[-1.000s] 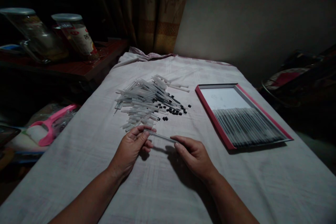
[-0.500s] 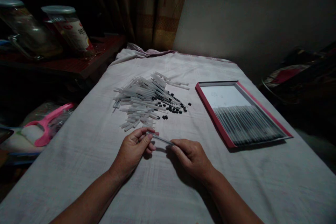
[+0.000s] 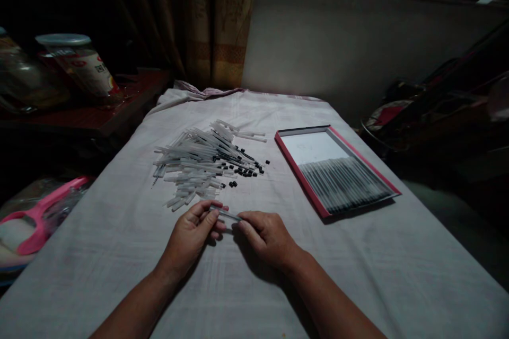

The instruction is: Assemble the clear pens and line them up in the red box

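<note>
Between my two hands a slim translucent pen [image 3: 227, 214] with a greyish core is held above the cloth. My left hand [image 3: 194, 230] pinches one end between thumb and fingers. The other end disappears into my right hand [image 3: 268, 235], whose thumb and fingers are closed round it. Just beyond my hands lies a loose pile of clear pen barrels [image 3: 186, 161], with dark-tipped refills and small black end plugs [image 3: 248, 171] at its right side. To the right, a shallow red-edged box [image 3: 304, 185] holds a row of pens [image 3: 350, 183] side by side.
A white cloth [image 3: 222, 296] covers the table. On the left, jars [image 3: 77, 66] stand on a dark red side table [image 3: 131, 106], and a pink-handled object [image 3: 51, 206] sits lower down. Behind are a curtain [image 3: 225, 26] and a pale wall [image 3: 318, 47].
The camera view has turned up and to the right, so things appear farther left. Both hands keep the same grip on the pen.
</note>
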